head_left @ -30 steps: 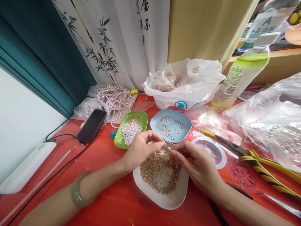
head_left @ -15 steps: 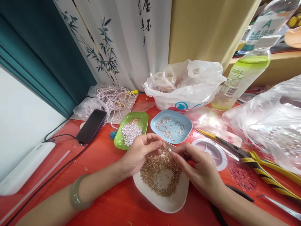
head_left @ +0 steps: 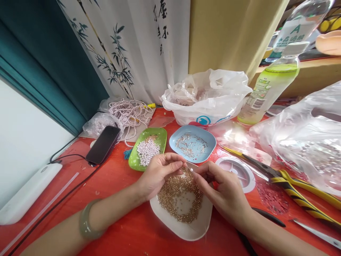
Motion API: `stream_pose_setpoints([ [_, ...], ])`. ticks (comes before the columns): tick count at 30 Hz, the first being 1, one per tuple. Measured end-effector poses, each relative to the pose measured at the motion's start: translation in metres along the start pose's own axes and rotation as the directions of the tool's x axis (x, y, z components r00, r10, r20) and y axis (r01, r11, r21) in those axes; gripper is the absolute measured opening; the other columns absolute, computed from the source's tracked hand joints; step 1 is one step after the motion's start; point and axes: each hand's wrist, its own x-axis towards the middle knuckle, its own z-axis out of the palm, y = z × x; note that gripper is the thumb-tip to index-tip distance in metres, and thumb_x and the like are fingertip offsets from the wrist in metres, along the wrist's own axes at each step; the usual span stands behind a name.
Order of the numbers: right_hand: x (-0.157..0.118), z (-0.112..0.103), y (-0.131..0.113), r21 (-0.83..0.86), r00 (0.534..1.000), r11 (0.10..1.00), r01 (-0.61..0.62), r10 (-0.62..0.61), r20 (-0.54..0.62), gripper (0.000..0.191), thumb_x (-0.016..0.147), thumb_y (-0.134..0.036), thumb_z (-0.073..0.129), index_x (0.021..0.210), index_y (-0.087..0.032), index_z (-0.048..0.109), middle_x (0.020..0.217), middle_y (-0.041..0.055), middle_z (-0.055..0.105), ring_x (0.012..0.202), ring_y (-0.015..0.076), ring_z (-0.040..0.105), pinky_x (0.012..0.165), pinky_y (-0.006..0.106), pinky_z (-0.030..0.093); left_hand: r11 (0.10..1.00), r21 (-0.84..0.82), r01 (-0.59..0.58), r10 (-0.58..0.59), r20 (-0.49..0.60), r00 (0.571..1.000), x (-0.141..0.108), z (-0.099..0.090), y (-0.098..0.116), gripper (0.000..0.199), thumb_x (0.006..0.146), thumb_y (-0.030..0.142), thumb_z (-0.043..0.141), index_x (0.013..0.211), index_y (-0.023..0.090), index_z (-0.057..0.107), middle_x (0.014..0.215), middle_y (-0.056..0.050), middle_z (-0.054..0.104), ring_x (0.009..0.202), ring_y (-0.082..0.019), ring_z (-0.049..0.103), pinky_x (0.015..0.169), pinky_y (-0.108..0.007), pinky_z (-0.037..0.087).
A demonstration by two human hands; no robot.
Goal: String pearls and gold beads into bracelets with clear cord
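Above a white dish (head_left: 186, 233) of small gold beads (head_left: 169, 199), my two hands almost meet at the fingertips. My right hand (head_left: 225, 188) pinches a white pearl bead (head_left: 191, 170) between thumb and forefinger. Thumb and forefinger of my left hand (head_left: 157, 174) are pressed together, on something too fine to make out just left of the pearl. Behind the hands, a green dish (head_left: 133, 164) holds white pearl beads (head_left: 147, 152) and a few gold ones. Beside it, a blue dish (head_left: 174, 144) holds small metal pins and bits.
Pliers (head_left: 290, 185) with yellow-black handles, a thread spool (head_left: 249, 181) and tweezers (head_left: 317, 233) lie at right. Plastic bags (head_left: 210, 103) and a bottle (head_left: 266, 92) stand behind. A phone (head_left: 103, 145), bead strands (head_left: 130, 112) and a white power bank (head_left: 30, 192) lie at left.
The view has shifted slightly. Both hands keep nearly the same pose over the dish, the pearl still at the right fingertips.
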Motion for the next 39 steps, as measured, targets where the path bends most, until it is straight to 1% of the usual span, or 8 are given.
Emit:
stream_pose_setpoints([
  [9, 0.0022, -0.0005, 0.0010, 0.017, 1.000, 1.000, 0.003, -0.003, 0.016, 0.012, 0.079, -0.019, 0.047, 0.067, -0.019, 0.049, 0.049, -0.0032, 0.053, 0.042, 0.0083, 0.048, 0.038, 0.020, 0.038, 0.998, 0.050, -0.038, 0.039, -0.016, 0.999, 0.0012, 0.0012, -0.0005, 0.007, 0.065, 0.015, 0.067, 0.072, 0.014, 0.066, 0.070, -0.001, 0.063, 0.067, -0.009, 0.057, 0.065, -0.021, 0.046],
  [14, 0.0012, -0.0007, 0.0002, 0.025, 1.000, 1.000, -0.005, 0.004, 0.021, 0.012, 0.079, -0.019, 0.047, 0.067, -0.019, 0.049, 0.048, -0.0035, 0.052, 0.041, 0.0081, 0.047, 0.038, 0.020, 0.037, 0.999, 0.033, -0.038, 0.039, -0.024, 0.999, 0.0013, 0.0005, -0.0016, 0.007, 0.066, 0.016, 0.068, 0.072, 0.014, 0.066, 0.072, -0.001, 0.064, 0.065, -0.007, 0.056, 0.064, -0.019, 0.045],
  [18, 0.0009, -0.0004, -0.0006, 0.032, 1.000, 0.999, -0.011, 0.011, 0.023, 0.012, 0.079, -0.019, 0.047, 0.067, -0.019, 0.049, 0.048, -0.0034, 0.051, 0.041, 0.0081, 0.047, 0.038, 0.020, 0.036, 0.999, 0.020, -0.027, 0.028, -0.019, 0.999, 0.0007, 0.0011, -0.0018, 0.006, 0.066, 0.015, 0.068, 0.072, 0.014, 0.067, 0.070, -0.001, 0.064, 0.064, -0.006, 0.056, 0.063, -0.018, 0.045],
  [22, 0.0011, -0.0004, -0.0012, 0.035, 1.000, 0.999, -0.015, 0.014, 0.026, 0.012, 0.079, -0.019, 0.047, 0.067, -0.019, 0.049, 0.048, -0.0030, 0.051, 0.041, 0.0086, 0.048, 0.038, 0.020, 0.037, 0.999, 0.034, -0.035, 0.036, -0.015, 0.999, 0.0005, 0.0024, -0.0009, 0.005, 0.066, 0.015, 0.067, 0.071, 0.014, 0.067, 0.068, 0.000, 0.062, 0.063, -0.006, 0.055, 0.062, -0.018, 0.045],
  [30, 0.0026, 0.0002, -0.0018, 0.027, 1.000, 0.999, -0.018, 0.017, 0.025, 0.012, 0.078, -0.019, 0.046, 0.067, -0.018, 0.049, 0.049, -0.0017, 0.053, 0.042, 0.0090, 0.049, 0.039, 0.020, 0.038, 0.997, 0.054, -0.054, 0.056, -0.021, 0.998, 0.0003, 0.0019, -0.0015, 0.006, 0.066, 0.015, 0.067, 0.072, 0.014, 0.066, 0.070, 0.000, 0.061, 0.064, -0.007, 0.054, 0.063, -0.019, 0.044],
  [39, 0.0018, -0.0005, -0.0006, 0.035, 1.000, 0.999, -0.006, 0.006, 0.012, 0.012, 0.078, -0.018, 0.047, 0.066, -0.018, 0.049, 0.048, -0.0029, 0.052, 0.041, 0.0079, 0.047, 0.039, 0.019, 0.037, 0.994, 0.085, -0.069, 0.071, -0.017, 0.997, -0.0005, 0.0033, -0.0003, 0.005, 0.067, 0.015, 0.066, 0.073, 0.013, 0.066, 0.070, 0.000, 0.061, 0.065, -0.007, 0.053, 0.064, -0.018, 0.044],
])
